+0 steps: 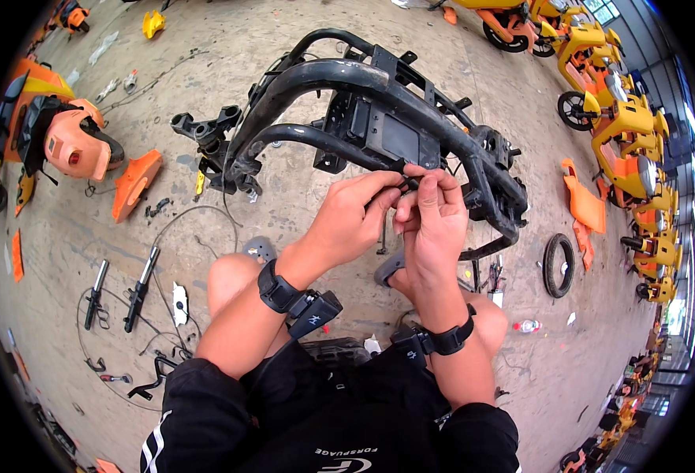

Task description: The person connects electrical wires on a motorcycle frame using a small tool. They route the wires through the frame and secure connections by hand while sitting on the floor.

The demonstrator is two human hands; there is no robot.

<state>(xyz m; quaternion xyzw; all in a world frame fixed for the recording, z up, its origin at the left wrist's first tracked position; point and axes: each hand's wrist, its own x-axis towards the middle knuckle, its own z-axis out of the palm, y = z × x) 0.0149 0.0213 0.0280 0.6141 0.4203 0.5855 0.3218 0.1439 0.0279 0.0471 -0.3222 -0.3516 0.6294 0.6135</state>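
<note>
Both my hands meet in front of a black scooter frame [347, 76], fingertips close together. My left hand [355, 209] is closed in a pinch at a small dark piece [410, 183], perhaps part of a cable; its kind cannot be made out. My right hand [434, 229] is closed too, thumb and fingers bent around the same spot, hiding most of what they hold. Just beyond the fingers, a dark box-like unit [395, 138] sits within the frame's tubes. The front fork clamp [213, 134] sticks out at the frame's left end.
Two fork legs [141, 290] lie on the floor at left, among loose cables and a screwdriver [115, 378]. An orange panel [136, 185] lies farther off. At right are a tyre [558, 266], a bottle [527, 325] and rows of yellow scooters [623, 126].
</note>
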